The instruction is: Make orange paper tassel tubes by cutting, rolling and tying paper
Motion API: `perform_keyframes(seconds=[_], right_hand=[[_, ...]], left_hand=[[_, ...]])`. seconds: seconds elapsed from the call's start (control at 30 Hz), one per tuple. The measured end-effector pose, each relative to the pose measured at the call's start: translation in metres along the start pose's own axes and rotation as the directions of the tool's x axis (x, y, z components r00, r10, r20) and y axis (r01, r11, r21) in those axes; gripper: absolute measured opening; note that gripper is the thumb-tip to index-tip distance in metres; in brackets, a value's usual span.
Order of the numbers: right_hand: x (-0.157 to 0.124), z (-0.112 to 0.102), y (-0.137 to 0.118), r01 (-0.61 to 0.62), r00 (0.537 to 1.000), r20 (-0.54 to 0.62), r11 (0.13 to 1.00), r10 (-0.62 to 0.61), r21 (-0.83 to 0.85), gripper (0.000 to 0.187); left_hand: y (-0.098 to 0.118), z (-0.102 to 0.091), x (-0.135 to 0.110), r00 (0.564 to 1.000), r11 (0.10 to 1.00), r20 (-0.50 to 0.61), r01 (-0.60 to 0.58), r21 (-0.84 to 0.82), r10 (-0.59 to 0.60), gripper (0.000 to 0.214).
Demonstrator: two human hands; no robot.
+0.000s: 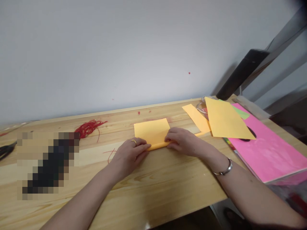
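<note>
A sheet of yellow-orange paper (153, 131) lies on the wooden table in front of me, its near edge rolled into a narrow tube. At the left end of that roll, my left hand (130, 153) pinches the paper between thumb and fingers; a ring is on one finger. My right hand (181, 140) grips the right end of the same roll, fingers curled over it and thumb at the near side. The far part of the sheet stays unrolled. Just beyond my right hand lies a thin yellow-orange paper strip or roll (202, 133), partly hidden.
Tangled red string (90, 128) lies on the left, near a blurred-out dark object (54, 164) and scissors-like black handles (7, 150). To the right are an orange paper piece (196, 116), a yellow sheet (226, 118) and a pink paper stack (271, 150). A black cylinder (242, 73) leans behind.
</note>
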State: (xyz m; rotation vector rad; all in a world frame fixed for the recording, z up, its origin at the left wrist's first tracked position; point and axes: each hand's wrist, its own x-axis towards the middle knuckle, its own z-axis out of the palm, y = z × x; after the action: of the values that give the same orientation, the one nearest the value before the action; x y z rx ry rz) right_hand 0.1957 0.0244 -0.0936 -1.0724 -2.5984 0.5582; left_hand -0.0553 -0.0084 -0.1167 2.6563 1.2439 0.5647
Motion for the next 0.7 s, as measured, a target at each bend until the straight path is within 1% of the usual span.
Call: perform_keyframes(seconds=[0.13, 0.27, 0.33, 0.4, 0.47, 0.5, 0.57, 0.6, 0.63, 0.7], right_hand=[[0.0, -0.002, -0.002, -0.007, 1.0, 0.012, 1.0, 0.007, 0.005, 0.01], [-0.002, -0.003, -0.003, -0.006, 0.999, 0.045, 1.0, 0.005, 0.02, 0.009], [-0.003, -0.003, -0.002, 0.0, 0.998, 0.065, 0.999, -0.002, 0.04, 0.008], [-0.003, -0.002, -0.002, 0.0, 0.997, 0.073, 0.998, -0.004, 0.057, 0.008], [-0.004, -0.002, -0.001, -0.001, 0.997, 0.071, 0.998, -0.003, 0.064, 0.008], [-0.004, -0.002, -0.001, 0.0, 0.997, 0.071, 0.998, -0.005, 0.064, 0.008], [-0.004, -0.002, -0.001, 0.004, 0.997, 0.076, 0.998, -0.008, 0.061, 0.008], [-0.003, -0.002, -0.001, 0.004, 0.997, 0.08, 0.998, -0.009, 0.061, 0.008], [-0.003, -0.002, -0.001, 0.003, 0.997, 0.083, 0.998, -0.008, 0.061, 0.008], [-0.003, -0.002, -0.001, -0.003, 0.996, 0.085, 0.998, -0.002, 0.061, 0.008]], left_hand=[[0.001, -0.001, -0.001, 1.0, 1.0, 0.022, 0.011, -0.004, -0.011, 0.026], [0.005, -0.008, 0.0, 0.998, 1.0, 0.061, 0.004, -0.025, -0.003, 0.025], [0.006, -0.012, 0.0, 0.996, 0.997, 0.083, -0.006, -0.074, 0.012, 0.024], [0.006, -0.015, -0.001, 0.997, 0.987, 0.077, 0.028, -0.16, -0.016, 0.025], [0.005, -0.019, -0.001, 0.991, 0.964, 0.012, 0.13, -0.23, -0.131, 0.025], [0.004, -0.02, -0.001, 0.978, 0.95, -0.041, 0.189, -0.249, -0.206, 0.025], [0.003, -0.023, -0.002, 0.934, 0.927, -0.155, 0.279, -0.253, -0.323, 0.025], [0.002, -0.024, -0.002, 0.918, 0.922, -0.192, 0.298, -0.247, -0.348, 0.025], [0.001, -0.024, -0.002, 0.913, 0.923, -0.211, 0.297, -0.242, -0.349, 0.025], [0.001, -0.023, -0.002, 0.934, 0.94, -0.2, 0.247, -0.235, -0.295, 0.021]])
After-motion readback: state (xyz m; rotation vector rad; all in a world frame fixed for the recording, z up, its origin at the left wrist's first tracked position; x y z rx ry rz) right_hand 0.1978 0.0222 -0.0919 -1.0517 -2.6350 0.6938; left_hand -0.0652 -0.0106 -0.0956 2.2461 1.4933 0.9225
